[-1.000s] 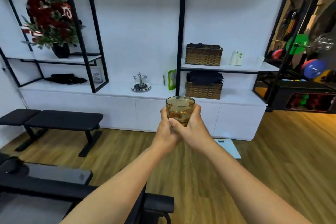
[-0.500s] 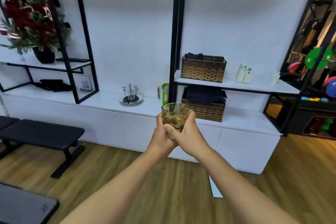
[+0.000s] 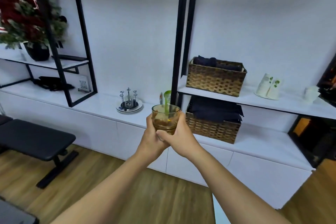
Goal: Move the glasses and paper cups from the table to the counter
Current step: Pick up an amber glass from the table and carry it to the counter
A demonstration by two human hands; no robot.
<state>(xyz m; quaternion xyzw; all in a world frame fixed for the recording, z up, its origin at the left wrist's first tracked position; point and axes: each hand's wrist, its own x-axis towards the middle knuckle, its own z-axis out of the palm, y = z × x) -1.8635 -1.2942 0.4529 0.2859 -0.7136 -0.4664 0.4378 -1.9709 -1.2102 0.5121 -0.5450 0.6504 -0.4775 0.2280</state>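
An amber drinking glass (image 3: 165,118) is held upright at the middle of the view, in front of the white counter (image 3: 101,104). My left hand (image 3: 151,137) wraps it from the left and below. My right hand (image 3: 179,135) grips it from the right, its thumb crossing under the glass. Stacks of paper cups (image 3: 269,86) lie on the white shelf (image 3: 254,100) at the right, with another pale cup (image 3: 311,94) farther right. The table is not in view.
A metal rack on a plate (image 3: 129,104) and a green bottle (image 3: 166,99) stand on the counter. Two wicker baskets (image 3: 215,76) (image 3: 212,126) sit right of the black frame post (image 3: 179,42). A black bench (image 3: 34,137) stands at left on the wooden floor.
The view has come closer to the counter and shelves, which now fill more of the frame. Both hands keep the same grip on the glass.
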